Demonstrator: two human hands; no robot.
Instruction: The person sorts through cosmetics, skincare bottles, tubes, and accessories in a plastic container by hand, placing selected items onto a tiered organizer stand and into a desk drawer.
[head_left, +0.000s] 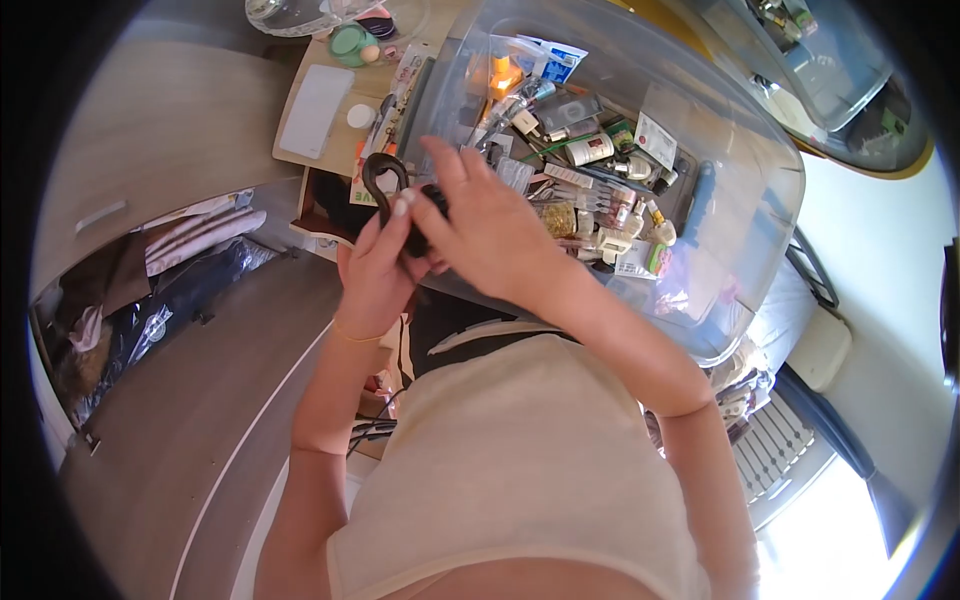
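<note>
A dark brown looped item [376, 172], strap-like and curved at its top, is held up in front of my body. My left hand [378, 262] is closed around its lower part. The thumb of my right hand [505, 235] presses at the same item, while some fingers of that hand stretch upward. Between the two hands is a black part [418, 240], mostly covered by fingers; its kind cannot be made out. Just beyond my right hand stands a large clear plastic bin [745, 150] holding several bottles, tubes and packets.
Left of the bin, a small wooden cabinet top [290, 145] carries a white rectangular item [317, 112], a white round cap [360, 116] and a green round container [351, 45]. A mirror [860, 120] is at upper right. An opening [150, 300] with folded cloth lies at left.
</note>
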